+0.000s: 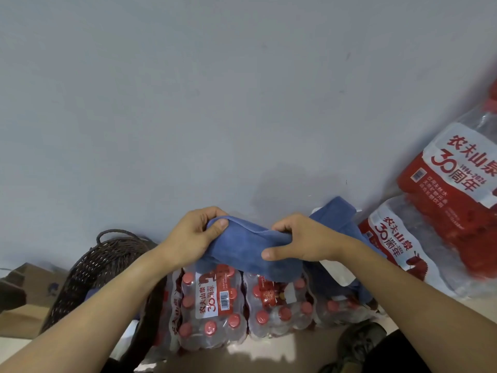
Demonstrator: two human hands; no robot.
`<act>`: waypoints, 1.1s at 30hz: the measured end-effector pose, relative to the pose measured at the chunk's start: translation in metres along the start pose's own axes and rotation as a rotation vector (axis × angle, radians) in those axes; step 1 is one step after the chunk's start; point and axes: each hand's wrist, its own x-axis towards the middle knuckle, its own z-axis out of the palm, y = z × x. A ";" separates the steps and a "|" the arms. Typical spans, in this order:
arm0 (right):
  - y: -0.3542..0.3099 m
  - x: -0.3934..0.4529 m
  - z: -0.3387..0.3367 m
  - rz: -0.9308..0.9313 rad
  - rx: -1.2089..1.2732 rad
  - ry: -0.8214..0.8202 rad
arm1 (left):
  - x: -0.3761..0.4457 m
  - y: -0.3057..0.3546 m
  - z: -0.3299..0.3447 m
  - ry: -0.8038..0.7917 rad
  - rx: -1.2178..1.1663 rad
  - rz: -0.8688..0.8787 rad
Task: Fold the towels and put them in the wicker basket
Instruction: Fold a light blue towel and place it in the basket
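Observation:
A blue towel hangs bunched in the air above shrink-wrapped bottle packs. My left hand grips its left end, thumb on top. My right hand grips its right end from above. More blue towel cloth lies behind and to the right, draped over the packs. The dark wicker basket with a loop handle stands at the lower left, under my left forearm; a bit of blue cloth shows inside it.
Packs of red-capped water bottles sit below my hands. Two larger packs lean against the grey wall at right. Cardboard boxes stand at far left. A shoe is at lower right.

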 end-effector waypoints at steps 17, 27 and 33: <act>0.120 0.034 -0.024 0.611 -0.686 0.231 | -0.017 -0.019 -0.051 0.108 0.193 -0.251; 0.110 0.046 -0.031 0.524 -0.620 0.335 | -0.001 -0.028 -0.046 0.185 0.415 -0.258; 0.053 0.046 0.000 0.284 0.080 0.193 | -0.001 -0.040 -0.043 -0.161 0.705 -0.430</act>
